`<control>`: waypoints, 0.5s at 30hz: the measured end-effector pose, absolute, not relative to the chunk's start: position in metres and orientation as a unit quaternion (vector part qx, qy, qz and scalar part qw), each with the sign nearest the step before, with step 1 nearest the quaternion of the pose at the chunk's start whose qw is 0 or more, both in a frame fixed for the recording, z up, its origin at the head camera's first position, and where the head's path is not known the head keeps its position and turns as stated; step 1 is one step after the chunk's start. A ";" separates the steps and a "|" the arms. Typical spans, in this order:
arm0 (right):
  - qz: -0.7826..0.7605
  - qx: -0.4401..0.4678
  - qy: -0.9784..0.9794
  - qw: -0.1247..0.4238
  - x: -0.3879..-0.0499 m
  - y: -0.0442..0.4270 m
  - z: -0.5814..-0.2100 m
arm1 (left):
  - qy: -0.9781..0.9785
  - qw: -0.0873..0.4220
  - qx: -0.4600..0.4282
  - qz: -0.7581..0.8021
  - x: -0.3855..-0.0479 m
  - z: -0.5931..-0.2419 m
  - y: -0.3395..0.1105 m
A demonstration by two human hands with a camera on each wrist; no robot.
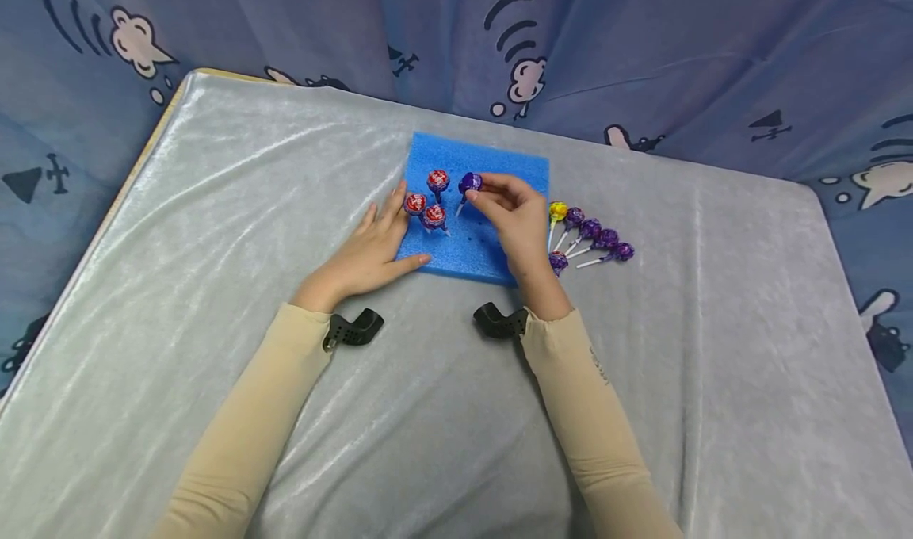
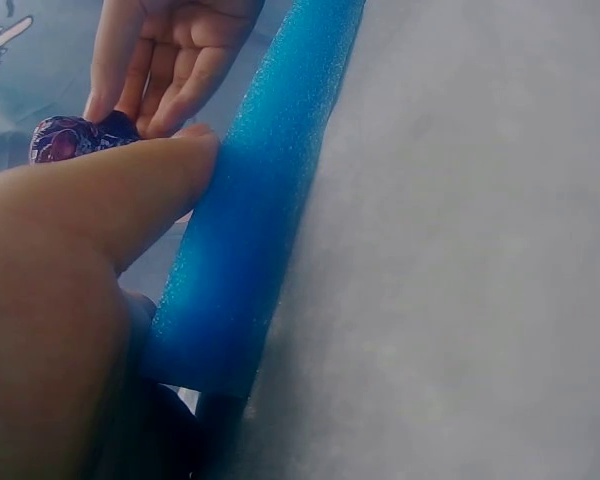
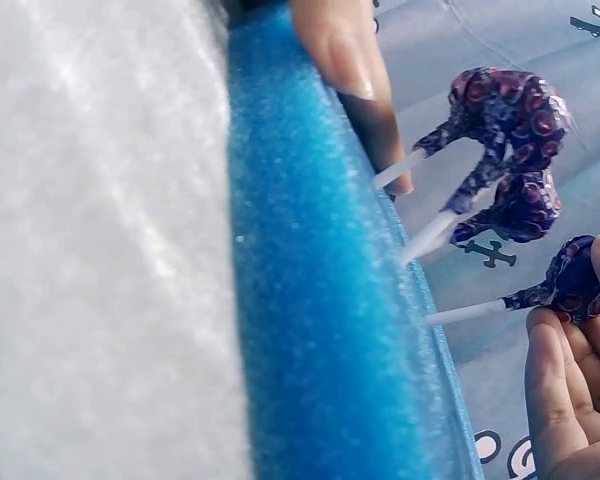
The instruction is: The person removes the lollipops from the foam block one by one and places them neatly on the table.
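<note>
From where I stand, the person's right hand (image 1: pixel 519 220) pinches a purple pop (image 1: pixel 469 182) by its head between thumb and fingers, over the middle of the blue foam (image 1: pixel 464 154). Its white stick slants down to the foam's top face; I can't tell whether the tip is pushed in. The left hand (image 1: pixel 367 250) lies spread wide, fingertips touching the foam's left edge, thumb resting at the near-left corner; it grips nothing. Just beside those fingers, three red pops (image 1: pixel 433 216) stand close together in the foam, heads up, a little tilted.

Right of the foam, a yellow pop (image 1: pixel 558 211) and four loose purple pops (image 1: pixel 606 239) lie fanned out on the grey cloth (image 1: pixel 749 325), with a mottled pop (image 1: pixel 558 262) nearest the right wrist. Behind the table hangs a blue patterned curtain (image 1: pixel 642 47).
</note>
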State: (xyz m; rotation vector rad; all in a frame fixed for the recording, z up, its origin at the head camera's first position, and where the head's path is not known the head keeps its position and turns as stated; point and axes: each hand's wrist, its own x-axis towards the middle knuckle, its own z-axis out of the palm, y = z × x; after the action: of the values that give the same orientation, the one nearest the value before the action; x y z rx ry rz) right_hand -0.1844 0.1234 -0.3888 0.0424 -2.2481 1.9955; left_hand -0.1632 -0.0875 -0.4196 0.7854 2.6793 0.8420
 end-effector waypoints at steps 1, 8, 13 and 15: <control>0.668 0.013 -0.741 0.067 -0.185 0.124 -0.388 | 0.913 0.112 0.268 0.286 -0.163 -0.419 -0.088; 0.687 0.004 -0.723 0.068 -0.184 0.128 -0.381 | 0.913 0.109 0.271 0.286 -0.164 -0.418 -0.088; 0.696 0.005 -0.714 0.071 -0.182 0.131 -0.377 | 0.913 0.108 0.268 0.287 -0.163 -0.418 -0.087; 0.701 0.001 -0.710 0.070 -0.181 0.132 -0.376 | 0.913 0.110 0.268 0.289 -0.163 -0.419 -0.087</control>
State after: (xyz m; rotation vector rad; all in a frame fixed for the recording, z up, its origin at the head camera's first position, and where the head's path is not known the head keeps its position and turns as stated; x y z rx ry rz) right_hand -0.1808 0.1319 -0.3759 0.0034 -2.1363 2.1082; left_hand -0.1630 -0.0872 -0.4188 0.7870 2.6822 0.8496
